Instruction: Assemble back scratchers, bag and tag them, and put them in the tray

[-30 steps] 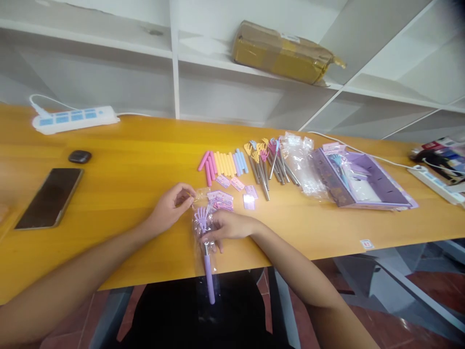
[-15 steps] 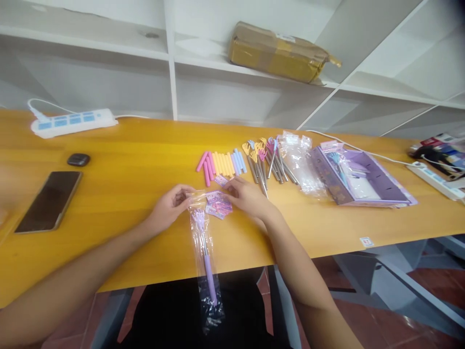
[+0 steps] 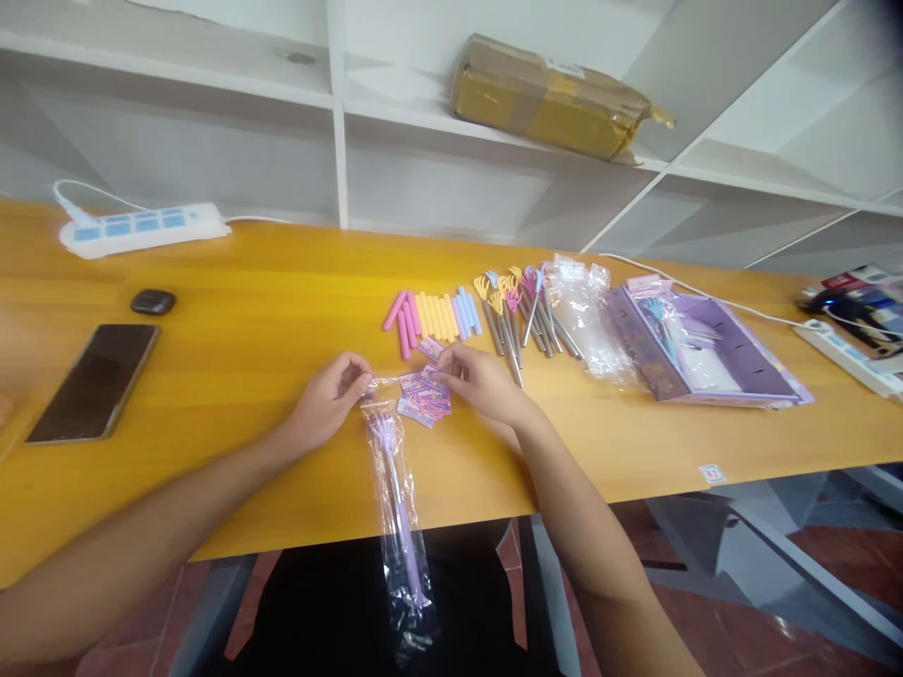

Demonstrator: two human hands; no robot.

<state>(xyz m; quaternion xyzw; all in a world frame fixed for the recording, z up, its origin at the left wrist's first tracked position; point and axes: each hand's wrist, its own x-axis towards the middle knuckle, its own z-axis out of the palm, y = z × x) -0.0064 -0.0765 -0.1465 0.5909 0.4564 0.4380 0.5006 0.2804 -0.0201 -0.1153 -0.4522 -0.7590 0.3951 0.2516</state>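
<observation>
Purple back scratcher in its clear bag slants past the near edge of the surface, the left hand pinching the bag's top; the right hand bends its fingertips over printed cards, whether gripping one I cannot tell. It should be light and stiff within slippery film, best held round the handle. Beyond lie coloured tubes and metal-stemmed scratchers

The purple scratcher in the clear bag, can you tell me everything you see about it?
The purple scratcher has a clawed head, a shiny, metal-looking rod and a smooth purple handle. It lies inside a clear, crinkly bag, its handle jutting past the near edge of the table. The left hand seems to pinch the bag's top.
</observation>
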